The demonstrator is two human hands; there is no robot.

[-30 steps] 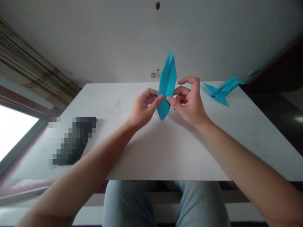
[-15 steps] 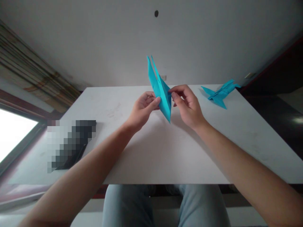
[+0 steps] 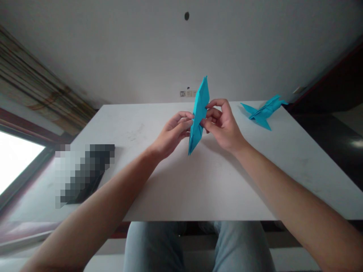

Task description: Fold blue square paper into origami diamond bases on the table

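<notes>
A long, pointed piece of folded turquoise origami paper [image 3: 199, 113] stands nearly upright above the white table, its tip down. My left hand [image 3: 174, 131] pinches its left side between thumb and fingers. My right hand [image 3: 221, 121] grips the right side, with fingers curled near the middle of the fold. Beyond my right hand, a finished turquoise origami figure with pointed wings [image 3: 263, 113] lies on the table's far right, untouched.
The white table [image 3: 198, 189] has a pixelated dark object [image 3: 85, 173] at its left. A curtain and bright window lie to the left, a wall with a power socket [image 3: 187, 93] stands beyond, and my jeans-covered knees sit below the near edge.
The folded paper has turned from leaning left to almost upright, and its two points have closed into one. My right hand has shifted its grip inward.
</notes>
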